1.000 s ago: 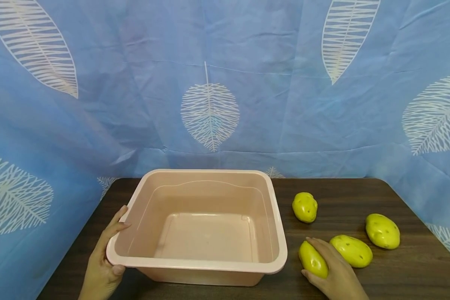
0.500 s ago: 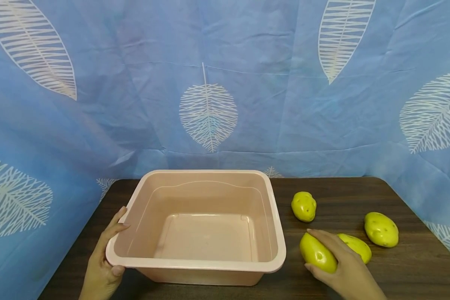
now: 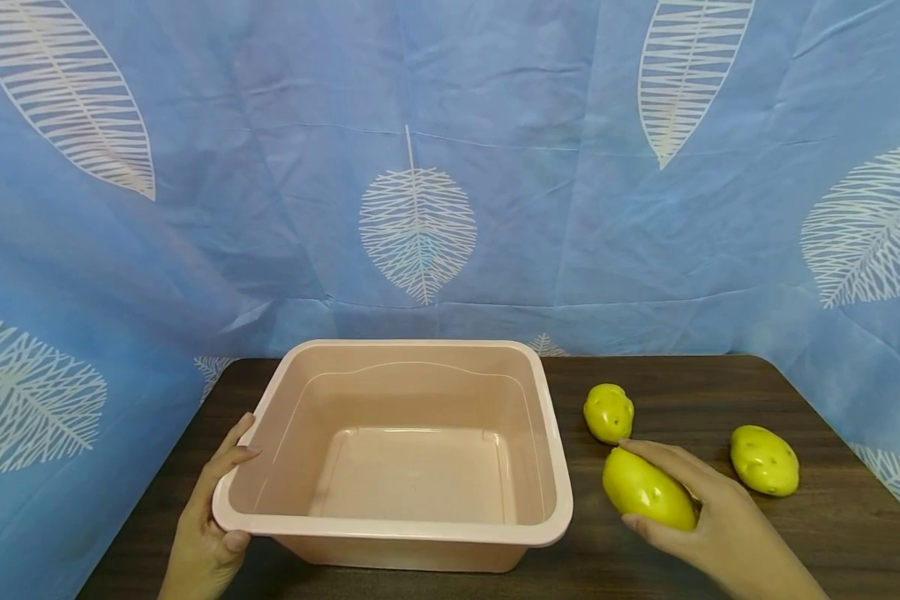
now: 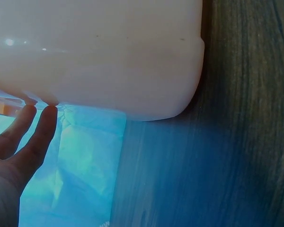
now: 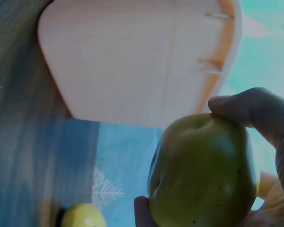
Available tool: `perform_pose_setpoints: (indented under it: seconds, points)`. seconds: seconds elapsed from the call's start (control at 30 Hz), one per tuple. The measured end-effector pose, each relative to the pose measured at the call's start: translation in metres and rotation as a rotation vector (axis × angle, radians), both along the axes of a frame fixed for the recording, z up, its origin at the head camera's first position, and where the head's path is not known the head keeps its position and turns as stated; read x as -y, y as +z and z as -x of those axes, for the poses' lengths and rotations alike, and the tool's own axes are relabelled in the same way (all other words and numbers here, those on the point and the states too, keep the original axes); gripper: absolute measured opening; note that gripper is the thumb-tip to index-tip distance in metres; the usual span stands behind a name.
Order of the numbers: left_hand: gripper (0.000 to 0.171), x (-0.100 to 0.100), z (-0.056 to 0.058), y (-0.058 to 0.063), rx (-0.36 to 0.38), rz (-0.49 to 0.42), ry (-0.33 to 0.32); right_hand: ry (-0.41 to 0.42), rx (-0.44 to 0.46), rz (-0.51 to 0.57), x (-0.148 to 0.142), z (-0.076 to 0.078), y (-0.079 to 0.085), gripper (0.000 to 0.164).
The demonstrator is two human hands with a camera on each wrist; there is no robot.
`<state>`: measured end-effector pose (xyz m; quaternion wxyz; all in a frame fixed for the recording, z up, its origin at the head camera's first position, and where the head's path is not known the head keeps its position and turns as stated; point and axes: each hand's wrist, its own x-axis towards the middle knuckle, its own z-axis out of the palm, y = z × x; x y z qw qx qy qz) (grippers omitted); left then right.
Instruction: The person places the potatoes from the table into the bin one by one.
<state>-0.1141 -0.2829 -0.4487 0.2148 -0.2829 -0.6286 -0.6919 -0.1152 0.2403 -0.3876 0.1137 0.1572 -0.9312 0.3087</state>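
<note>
In the head view a pale pink plastic basin (image 3: 401, 529) stands on the dark wooden table, with nothing inside it. My left hand (image 3: 208, 508) grips its left rim near the front corner. Two fingers (image 4: 40, 135) of that hand show against the basin wall (image 4: 99, 71) in the left wrist view. To the right of the basin, my right hand (image 3: 708, 517) holds a yellow potato (image 3: 648, 490) between thumb and fingers; the right wrist view shows the potato (image 5: 203, 170) up close. A potato seen earlier behind this hand is hidden now.
One yellow potato (image 3: 608, 412) lies behind the held one, and another potato (image 3: 765, 460) lies farther right. The table (image 3: 847, 533) ends at a blue leaf-patterned cloth (image 3: 532, 208) hanging behind and at the sides.
My right hand has moved rightward and slightly up in the view with the gripped potato, covering the potato behind it. The left hand and the basin stay put.
</note>
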Motion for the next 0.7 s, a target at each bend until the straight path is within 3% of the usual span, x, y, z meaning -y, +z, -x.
perform_pose_setpoints:
  seconds: [0.3, 0.7]
  points:
    - [0.072, 0.0, 0.0, 0.001, -0.001, -0.003, -0.017, 0.089, 0.052, 0.085, -0.003, 0.009, 0.022, 0.075]
    - [0.071, 0.001, -0.001, 0.0, -0.002, 0.007, -0.012, 0.186, 0.149, 0.102, 0.012, 0.021, 0.062, 0.075]
